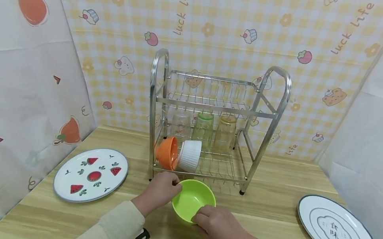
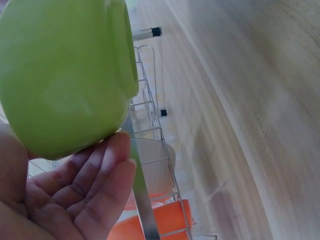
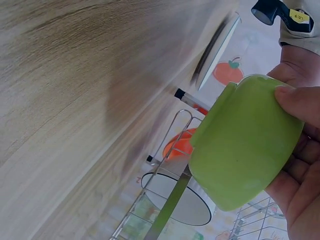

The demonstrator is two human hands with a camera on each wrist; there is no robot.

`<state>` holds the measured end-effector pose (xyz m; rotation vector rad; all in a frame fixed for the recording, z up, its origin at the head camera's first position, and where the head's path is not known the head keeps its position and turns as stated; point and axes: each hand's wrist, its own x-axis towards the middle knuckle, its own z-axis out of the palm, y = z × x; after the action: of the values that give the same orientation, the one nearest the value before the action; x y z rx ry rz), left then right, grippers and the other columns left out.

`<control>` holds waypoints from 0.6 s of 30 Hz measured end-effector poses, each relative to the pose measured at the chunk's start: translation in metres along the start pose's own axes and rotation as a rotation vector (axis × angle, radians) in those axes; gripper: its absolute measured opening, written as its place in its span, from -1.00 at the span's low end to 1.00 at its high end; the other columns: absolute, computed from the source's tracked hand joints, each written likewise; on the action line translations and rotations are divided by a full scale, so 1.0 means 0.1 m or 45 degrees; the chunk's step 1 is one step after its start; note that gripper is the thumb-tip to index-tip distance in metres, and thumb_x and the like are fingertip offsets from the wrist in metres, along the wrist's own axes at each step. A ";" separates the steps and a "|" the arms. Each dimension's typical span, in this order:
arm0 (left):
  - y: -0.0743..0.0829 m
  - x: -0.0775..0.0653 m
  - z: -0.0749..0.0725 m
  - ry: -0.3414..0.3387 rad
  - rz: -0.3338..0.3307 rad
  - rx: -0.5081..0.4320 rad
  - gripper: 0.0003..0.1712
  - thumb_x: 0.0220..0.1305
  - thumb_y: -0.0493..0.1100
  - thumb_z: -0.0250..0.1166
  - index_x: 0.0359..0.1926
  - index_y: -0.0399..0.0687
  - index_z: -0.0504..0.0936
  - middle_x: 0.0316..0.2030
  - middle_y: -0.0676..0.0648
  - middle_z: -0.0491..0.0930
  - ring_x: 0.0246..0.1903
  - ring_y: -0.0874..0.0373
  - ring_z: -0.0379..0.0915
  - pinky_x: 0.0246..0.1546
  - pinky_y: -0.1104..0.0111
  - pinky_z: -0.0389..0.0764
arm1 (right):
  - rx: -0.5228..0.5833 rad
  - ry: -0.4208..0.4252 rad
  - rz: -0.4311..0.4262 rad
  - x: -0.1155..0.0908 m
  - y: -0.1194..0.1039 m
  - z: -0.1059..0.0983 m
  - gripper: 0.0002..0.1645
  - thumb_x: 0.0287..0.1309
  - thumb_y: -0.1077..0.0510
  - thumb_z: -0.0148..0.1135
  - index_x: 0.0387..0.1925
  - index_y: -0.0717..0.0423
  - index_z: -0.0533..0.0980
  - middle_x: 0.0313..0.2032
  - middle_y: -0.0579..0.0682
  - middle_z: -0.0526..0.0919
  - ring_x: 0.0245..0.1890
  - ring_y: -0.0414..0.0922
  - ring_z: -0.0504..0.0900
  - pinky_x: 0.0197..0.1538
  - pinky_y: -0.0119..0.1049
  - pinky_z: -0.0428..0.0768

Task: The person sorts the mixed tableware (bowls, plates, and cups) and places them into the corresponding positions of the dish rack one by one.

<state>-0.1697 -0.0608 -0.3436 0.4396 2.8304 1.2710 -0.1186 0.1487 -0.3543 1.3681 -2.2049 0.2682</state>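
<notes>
A lime-green bowl (image 1: pixel 193 200) is held up over the table in front of the rack, its inside facing me in the head view. My left hand (image 1: pixel 160 191) grips its left rim, thumb over the edge. On the near right side, my right hand (image 1: pixel 218 225) holds the rim with fingers curled inside. Seen from the left wrist, the bowl's outer wall (image 2: pixel 65 75) rests against the fingers (image 2: pixel 82 185). The right wrist view shows the right thumb (image 3: pixel 297 102) along the wall and the bowl's foot ring clear of the wood.
A two-tier metal dish rack (image 1: pixel 211 108) stands behind the bowl. Its lower tier holds an orange bowl (image 1: pixel 167 153), a white ribbed cup (image 1: pixel 189 156) and several glasses. A watermelon-patterned plate (image 1: pixel 106 173) lies at left, a white blue-rimmed plate (image 1: pixel 312 214) at right.
</notes>
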 end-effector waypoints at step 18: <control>-0.06 0.03 -0.02 0.089 -0.049 -0.067 -0.71 0.36 0.02 0.19 -0.30 -0.11 0.65 -0.46 0.05 0.56 -0.44 0.17 0.39 -0.43 0.34 0.48 | 0.000 0.080 0.034 -0.06 0.07 0.02 -0.69 -0.32 0.26 0.58 -0.49 0.01 0.59 -0.48 -0.23 0.54 -0.49 -0.35 0.50 -0.39 -0.59 0.49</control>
<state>-0.1745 -0.0648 -0.3463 0.3446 2.8390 1.3772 -0.1232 0.1555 -0.3578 1.3133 -2.1729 0.3170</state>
